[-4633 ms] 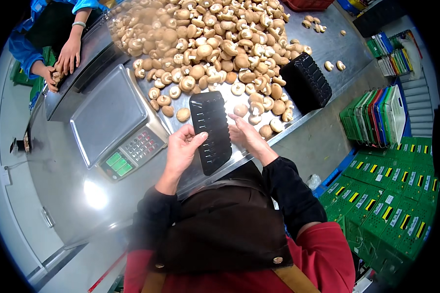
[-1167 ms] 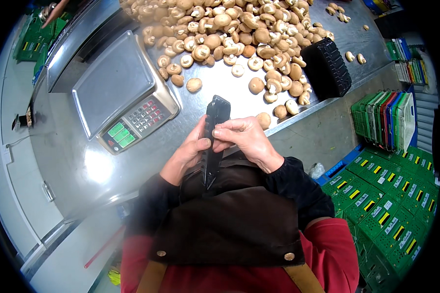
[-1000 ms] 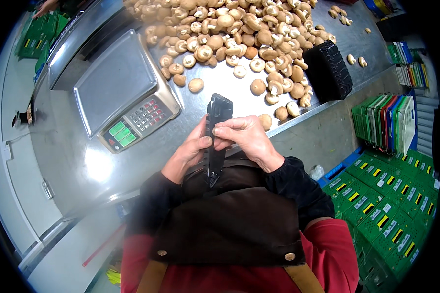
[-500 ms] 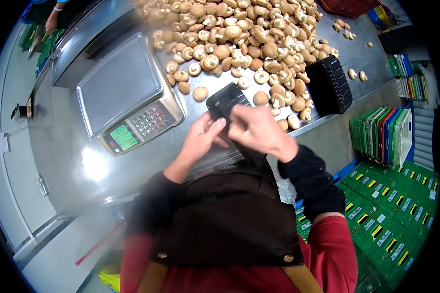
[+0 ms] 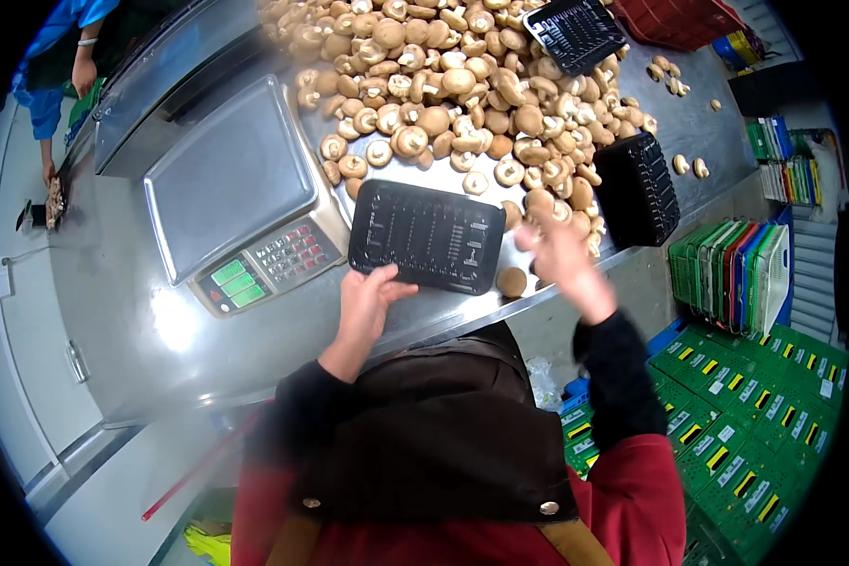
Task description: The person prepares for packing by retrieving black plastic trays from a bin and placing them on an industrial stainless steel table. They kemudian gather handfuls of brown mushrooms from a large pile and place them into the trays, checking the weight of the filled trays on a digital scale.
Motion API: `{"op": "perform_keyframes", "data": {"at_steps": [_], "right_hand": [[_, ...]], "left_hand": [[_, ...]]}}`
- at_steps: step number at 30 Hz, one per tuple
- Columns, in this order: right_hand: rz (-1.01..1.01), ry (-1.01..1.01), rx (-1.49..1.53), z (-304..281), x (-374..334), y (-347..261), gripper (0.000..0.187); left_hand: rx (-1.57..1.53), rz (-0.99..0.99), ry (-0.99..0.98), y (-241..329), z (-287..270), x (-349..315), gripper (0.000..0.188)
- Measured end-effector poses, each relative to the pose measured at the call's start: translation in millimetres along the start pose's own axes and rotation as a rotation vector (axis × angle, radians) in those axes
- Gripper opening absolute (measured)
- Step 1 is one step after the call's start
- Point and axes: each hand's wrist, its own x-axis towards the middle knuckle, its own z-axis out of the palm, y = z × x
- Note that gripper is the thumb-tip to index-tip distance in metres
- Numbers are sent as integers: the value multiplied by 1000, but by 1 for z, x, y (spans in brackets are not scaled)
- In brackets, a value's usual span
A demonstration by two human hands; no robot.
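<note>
L hand on black tray R of scale; R hand blurred

L hand (image 5: 363,307): closed on near L corner of a black rectangular plastic tray w/ ribbed base (image 5: 424,236), thumb over rim, fingers at its underside. Tray sits just R of the silver-and-beige electronic scale w/ flat steel pan (image 5: 231,184), ribbed face up; can't tell if its far side touches the table.

R hand (image 5: 571,264): farther R of scale, past tray's R end, nr some loose mushrooms. Fingers look partly bent, but too blurred to tell how far open or if it has hold of anything.

Further out: big heap of brown-capped, pale-stemmed mushrooms (image 5: 443,80), beyond & R of scale, on the shiny steel table (image 5: 717,132). 2nd black plastic tray (image 5: 575,36) tilted on the heap, well R of scale. Deep black ribbed plastic block (image 5: 637,189) at heap's R edge. Dark red plastic crate (image 5: 679,21) at far R.

Co-worker's blue sleeve (image 5: 42,113) L of scale, beyond table.
</note>
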Motion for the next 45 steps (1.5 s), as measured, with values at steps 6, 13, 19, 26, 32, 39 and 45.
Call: {"op": "perform_keyframes", "data": {"at_steps": [6, 13, 19, 26, 32, 39, 45], "right_hand": [[407, -403, 1010, 81, -61, -11, 31], [550, -263, 927, 97, 1, 12, 29], [351, 229, 828, 92, 153, 4, 16], [175, 416, 485, 65, 206, -43, 16], [82, 416, 823, 92, 165, -29, 33], [139, 286, 1050, 80, 89, -21, 39], [26, 281, 1061, 51, 68, -48, 35]], "left_hand": [[3, -216, 23, -11, -23, -25, 24], [13, -287, 6, 9, -9, 17, 34], [-62, -49, 278, 40, 61, 165, 32], [6, 176, 104, 45, 60, 239, 35], [24, 213, 6, 39, 51, 189, 28], [7, 249, -3, 19, 45, 125, 42], [-10, 296, -17, 48, 53, 82, 60]]}}
